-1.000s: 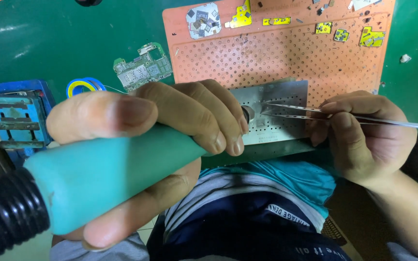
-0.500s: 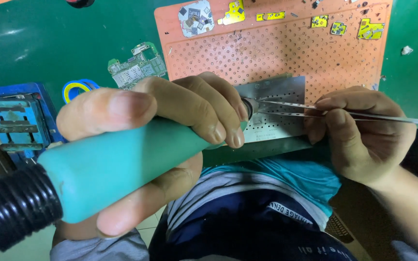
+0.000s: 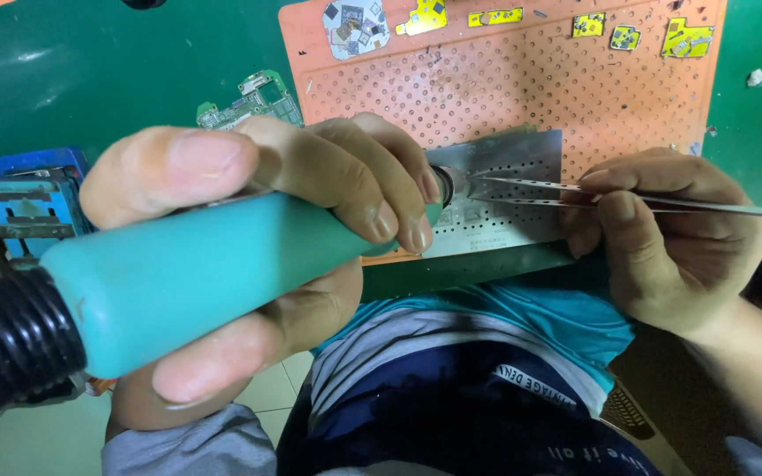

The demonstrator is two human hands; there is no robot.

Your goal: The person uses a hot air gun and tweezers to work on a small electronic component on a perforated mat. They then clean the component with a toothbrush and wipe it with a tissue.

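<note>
Green table [image 3: 90, 79] carries the work across the frame. Nearest, lower left, the left hand [image 3: 266, 256] wraps closed around a teal hot-air handle [image 3: 196, 273], long axis running left to right, its nozzle [image 3: 448, 183] at frame centre. Right of it, the right hand [image 3: 663, 238] pinches tweezers [image 3: 557, 196], tips pointing left, nearly touching the nozzle over a metal stencil plate [image 3: 509, 172]. Beyond lies an orange perforated mat [image 3: 522, 79].
</note>
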